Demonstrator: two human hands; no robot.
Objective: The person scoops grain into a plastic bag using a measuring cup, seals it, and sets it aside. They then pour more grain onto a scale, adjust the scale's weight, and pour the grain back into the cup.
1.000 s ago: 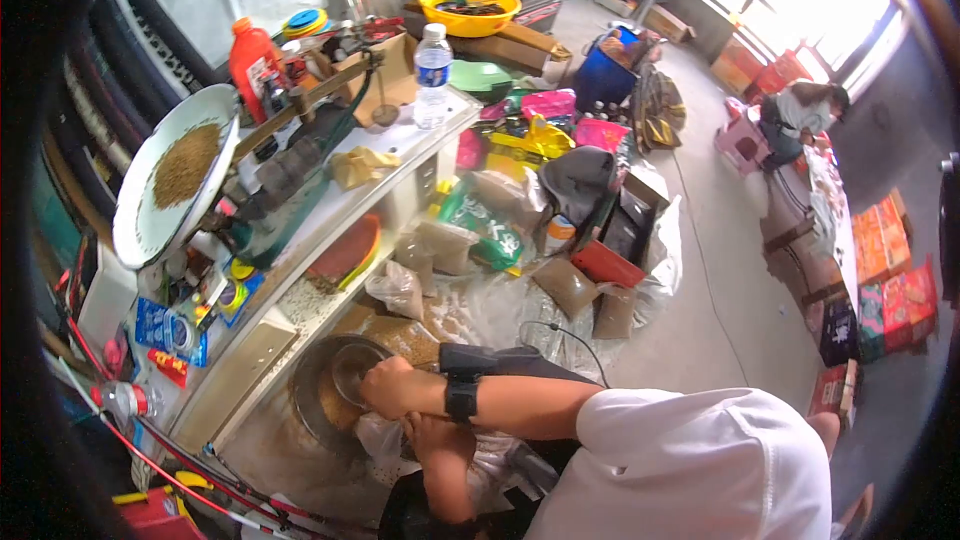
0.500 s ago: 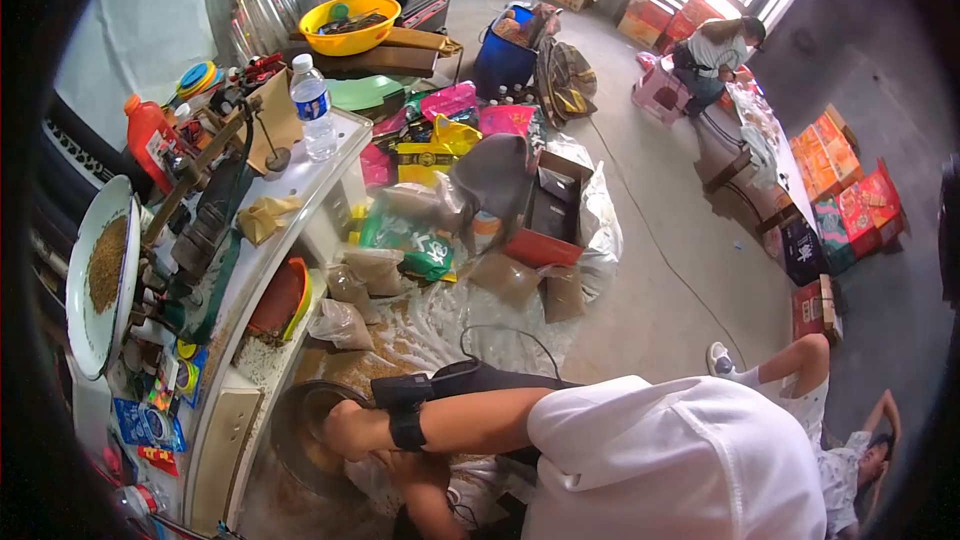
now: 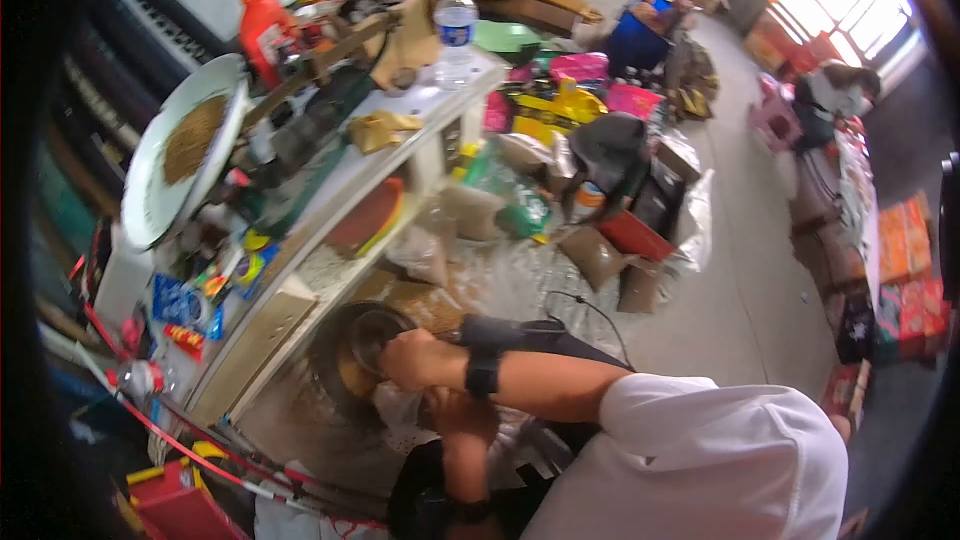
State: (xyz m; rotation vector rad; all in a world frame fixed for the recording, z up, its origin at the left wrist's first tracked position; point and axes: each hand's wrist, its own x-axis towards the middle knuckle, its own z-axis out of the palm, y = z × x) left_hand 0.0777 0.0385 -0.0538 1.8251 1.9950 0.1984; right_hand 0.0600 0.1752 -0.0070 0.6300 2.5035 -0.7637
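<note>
At seven o'clock in the view, a basin (image 3: 328,380) is set on the floor (image 3: 285,435), with tan grain (image 3: 355,378) held in it; a bowl (image 3: 370,332) is placed inside, towards the basin's one o'clock, and is gripped at its near edge by the curled fingers of the right hand (image 3: 412,358); the left hand (image 3: 465,415) is held lower, towards the right hand's five o'clock, near a clear bag (image 3: 398,408) bunched just beside the basin; whether the left fingers are wide, narrow or holding the bag cannot be told, as they are blurred and partly hidden; a bottle (image 3: 456,28) is stood on the counter (image 3: 425,130) at twelve o'clock; a dish (image 3: 142,190) is seen at ten o'clock; another person (image 3: 838,95) is seen at two o'clock.
</note>
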